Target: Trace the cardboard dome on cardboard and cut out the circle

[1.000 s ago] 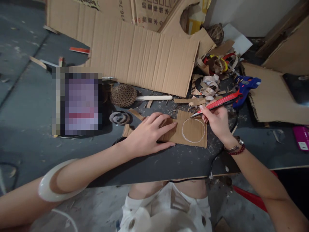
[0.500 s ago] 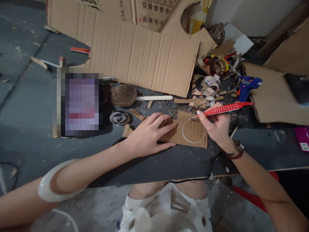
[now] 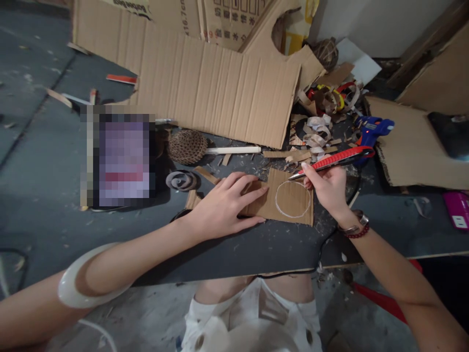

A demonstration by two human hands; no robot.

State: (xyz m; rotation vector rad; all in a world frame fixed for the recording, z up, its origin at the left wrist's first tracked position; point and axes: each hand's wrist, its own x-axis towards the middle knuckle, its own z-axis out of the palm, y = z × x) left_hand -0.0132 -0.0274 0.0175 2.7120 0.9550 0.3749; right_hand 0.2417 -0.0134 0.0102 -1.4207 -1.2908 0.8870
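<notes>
My left hand [image 3: 230, 205] lies flat with fingers spread, pressing on the left part of a small piece of cardboard [image 3: 269, 211]. A white circle [image 3: 293, 199] is drawn on the right part of that piece. My right hand [image 3: 330, 188] is closed around a red utility knife [image 3: 337, 159], pen-fashion. The knife's metal tip rests at or just over the cardboard near the top of the circle; whether it touches I cannot tell. Beyond my left hand are a coiled grey roll [image 3: 181, 180] and a ball of corrugated cardboard [image 3: 187, 146] on a white stick [image 3: 234, 150].
A large corrugated sheet [image 3: 216, 93] spans the back of the dark table [image 3: 227, 254]. Paper scraps [image 3: 317, 129] and a blue glue gun [image 3: 372, 129] lie at the right rear. A blurred-out screen [image 3: 124, 161] stands left, a purple box [image 3: 456, 210] far right. A black cable [image 3: 322, 244] crosses the front edge.
My right hand has tilted the knife, its back end swinging down and left. The blade tip has shifted slightly left at the circle's top. My left hand stays in place.
</notes>
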